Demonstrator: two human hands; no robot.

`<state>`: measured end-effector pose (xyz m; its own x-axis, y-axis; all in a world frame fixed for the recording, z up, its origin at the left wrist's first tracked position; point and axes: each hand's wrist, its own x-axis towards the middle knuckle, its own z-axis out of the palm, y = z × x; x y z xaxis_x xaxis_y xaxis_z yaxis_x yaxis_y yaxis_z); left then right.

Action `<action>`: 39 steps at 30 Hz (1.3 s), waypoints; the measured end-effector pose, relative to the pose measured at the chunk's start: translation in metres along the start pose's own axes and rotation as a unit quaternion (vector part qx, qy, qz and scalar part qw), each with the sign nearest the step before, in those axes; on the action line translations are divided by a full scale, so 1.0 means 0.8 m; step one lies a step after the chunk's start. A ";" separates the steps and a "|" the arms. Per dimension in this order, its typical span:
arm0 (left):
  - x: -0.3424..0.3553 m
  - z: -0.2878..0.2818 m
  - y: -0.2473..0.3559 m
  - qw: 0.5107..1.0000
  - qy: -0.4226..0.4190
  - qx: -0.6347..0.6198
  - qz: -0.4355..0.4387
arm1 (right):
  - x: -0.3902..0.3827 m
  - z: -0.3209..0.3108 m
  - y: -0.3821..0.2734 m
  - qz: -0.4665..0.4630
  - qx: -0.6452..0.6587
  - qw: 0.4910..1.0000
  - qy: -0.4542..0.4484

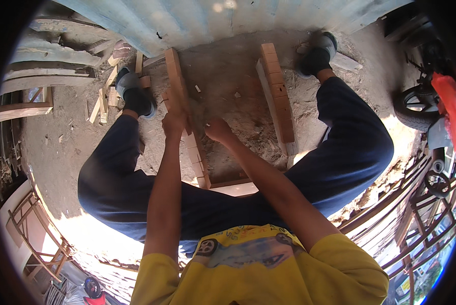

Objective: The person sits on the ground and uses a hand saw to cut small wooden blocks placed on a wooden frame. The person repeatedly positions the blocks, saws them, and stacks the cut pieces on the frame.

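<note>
Between my spread legs, a left wooden beam (175, 71) with lines across it runs away from me. My left hand (174, 125) is closed over its middle, and what its fingers hold is hidden. Just right of that beam, my right hand (218, 130) is closed, with a tiny pale tip showing at its fingers; I cannot make out what it is. A right wooden beam (277, 94), also lined across, lies apart from both hands. A crosspiece (233, 184) shows near my lap, between the beams' near ends.
Corrugated sheet metal (212, 23) closes off the far side. Wood offcuts (104, 101) lie by my left foot (132, 91); my right foot (319, 55) is beyond the right beam. A motorcycle wheel (416, 107) and red plastic (447, 96) are at right, a wooden frame (37, 229) at left.
</note>
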<state>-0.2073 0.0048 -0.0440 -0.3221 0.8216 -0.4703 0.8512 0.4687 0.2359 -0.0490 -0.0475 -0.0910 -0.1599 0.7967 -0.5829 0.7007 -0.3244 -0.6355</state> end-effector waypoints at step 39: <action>-0.014 0.045 -0.004 0.995 0.041 -0.087 0.013 | -0.083 -0.286 0.048 0.015 -0.211 0.956 0.201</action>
<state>-0.1914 -0.0176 -0.0696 -0.3406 0.8543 -0.3927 0.7774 0.4908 0.3935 0.1478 0.0040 0.0394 0.0855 0.9498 -0.3011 0.9329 -0.1824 -0.3104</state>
